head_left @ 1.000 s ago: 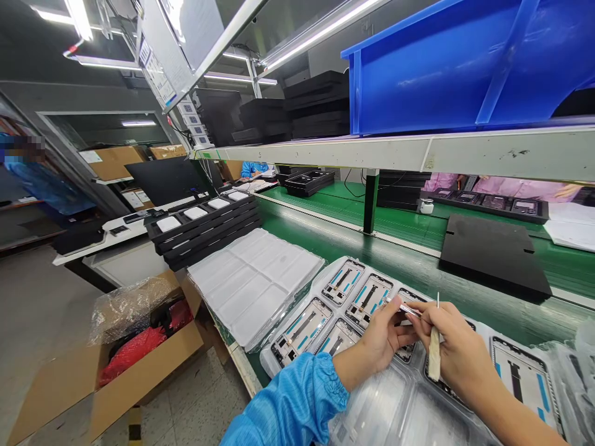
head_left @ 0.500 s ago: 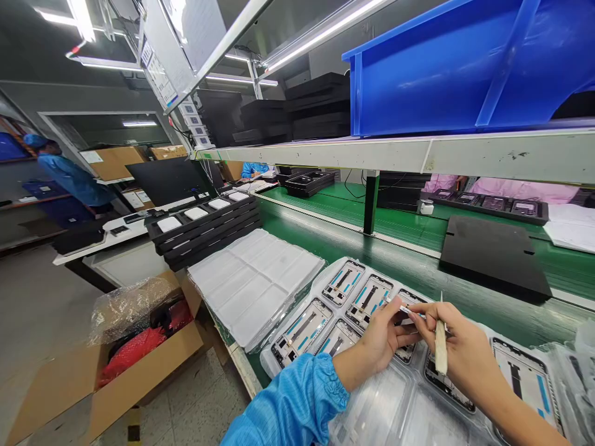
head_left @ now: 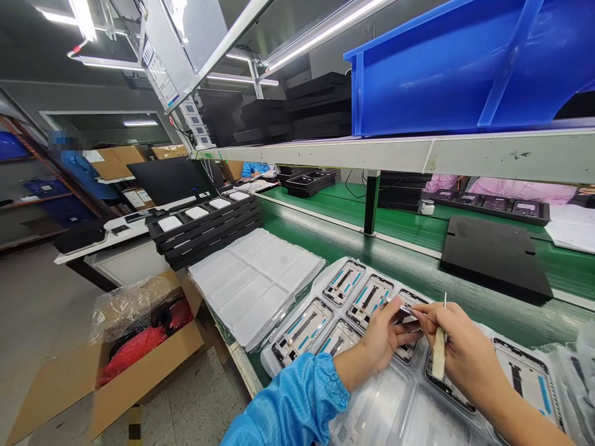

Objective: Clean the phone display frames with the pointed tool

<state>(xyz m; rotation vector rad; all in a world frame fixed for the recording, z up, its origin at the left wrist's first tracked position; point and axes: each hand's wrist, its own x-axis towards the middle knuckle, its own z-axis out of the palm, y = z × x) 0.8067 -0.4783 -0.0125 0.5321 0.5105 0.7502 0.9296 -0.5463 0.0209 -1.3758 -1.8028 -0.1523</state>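
My left hand (head_left: 383, 339), in a blue sleeve, pinches a small flat part (head_left: 403, 313) over a clear plastic tray (head_left: 320, 282) of phone frames (head_left: 344, 282). My right hand (head_left: 458, 347) meets it from the right, fingers closed on a pale stick-like tool (head_left: 439, 352) with a thin metal tip pointing up. Both hands hover just above the tray's middle row. The fingertips of both touch the small part.
A stack of empty white trays (head_left: 253, 279) lies to the left, black trays (head_left: 204, 226) with white pieces behind it. A black pad (head_left: 495, 254) rests on the green belt. An open cardboard box (head_left: 116, 365) stands on the floor. A blue bin (head_left: 465, 62) sits on the shelf. Other people work in the background.
The hands stay together over the tray; the tool in my right hand shifted slightly right and its tip dipped a little. A person at far left moved.
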